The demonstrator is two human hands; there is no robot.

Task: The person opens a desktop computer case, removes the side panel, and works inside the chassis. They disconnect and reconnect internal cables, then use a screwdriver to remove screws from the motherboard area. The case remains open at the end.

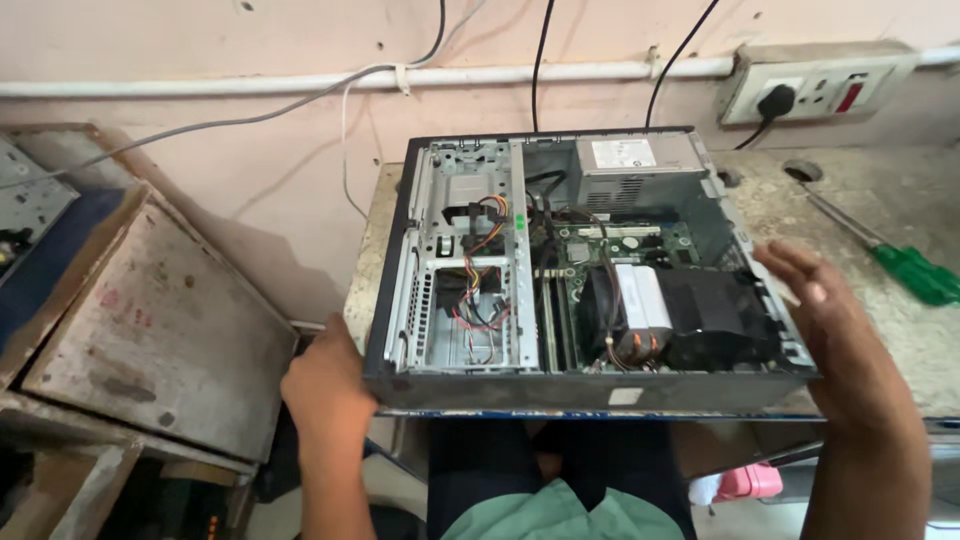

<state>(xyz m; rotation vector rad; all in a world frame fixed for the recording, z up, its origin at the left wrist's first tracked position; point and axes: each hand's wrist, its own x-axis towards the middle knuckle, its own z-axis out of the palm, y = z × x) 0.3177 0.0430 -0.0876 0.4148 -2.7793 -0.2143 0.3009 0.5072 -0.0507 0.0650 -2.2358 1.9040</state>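
1. Computer case (590, 260), lid off and lying flat, sits on the stone counter (900, 340), its near edge at the counter's front and its back toward the wall.
2. My left hand (325, 385) is pressed against the near left corner of the case, fingers tucked under or behind the edge, so I cannot tell how far they curl.
3. My right hand (825, 320) rests at the case's right side wall, fingers spread wide and loose, palm toward the metal; it grips nothing that I can see.
4. Inside the case I see a silver drive cage (470, 270) on the left with coloured wires (485, 285) running through it, a green circuit board (600, 260) in the middle, a black fan shroud (700, 315) near the front right, and a grey power supply (635, 165) at the back.
5. A green-handled screwdriver (905, 265) lies on the counter, well to the right of the case.
6. A wall socket (815, 90) with a black plug is above the counter's right end; cables (545, 60) hang down behind the case.
7. To my left stands a worn wooden box (150, 320), apart from the counter.
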